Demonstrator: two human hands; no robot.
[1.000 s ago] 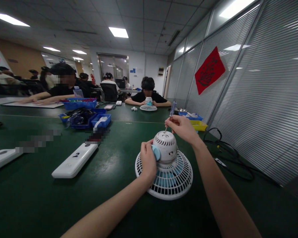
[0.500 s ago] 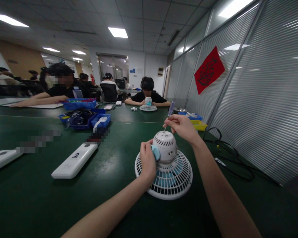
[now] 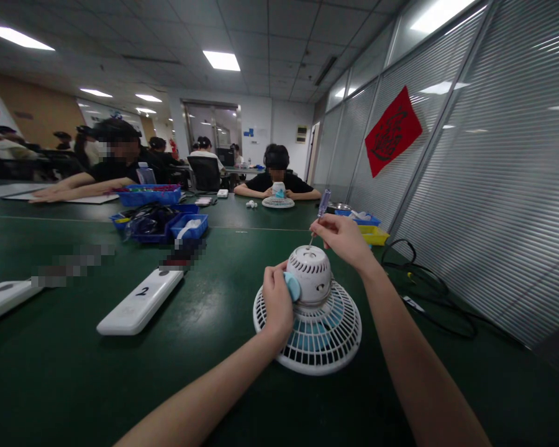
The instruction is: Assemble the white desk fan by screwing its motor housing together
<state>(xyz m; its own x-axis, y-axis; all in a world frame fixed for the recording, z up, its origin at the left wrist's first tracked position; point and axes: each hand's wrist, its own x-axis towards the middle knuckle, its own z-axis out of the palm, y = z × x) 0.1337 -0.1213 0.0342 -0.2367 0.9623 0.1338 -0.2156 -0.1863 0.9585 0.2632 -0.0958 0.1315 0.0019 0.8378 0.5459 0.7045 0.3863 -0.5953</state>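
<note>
A white fan (image 3: 310,273) lies face down on the green table, its round grille against the surface and its motor housing on top. My left hand (image 3: 278,302) is closed around the left side of the housing, beside a light blue knob (image 3: 292,287). In my right hand (image 3: 340,236) a screwdriver (image 3: 324,203) with a clear purplish handle is pinched between the fingers. Its shaft slants down to the top of the housing, where the tip meets a hole. Whether a screw sits there is too small to tell.
Left of the fan lies a white device marked 2 (image 3: 140,303). Blue bins (image 3: 156,226) with cables stand further back. A yellow tray (image 3: 373,235) and black cable (image 3: 440,285) are at right. Across the table, a person (image 3: 276,171) sits behind another fan (image 3: 278,197).
The screwdriver handle has tilted slightly to the right, and my right fingers have shifted a little on it. My left hand and the fan stay in place.
</note>
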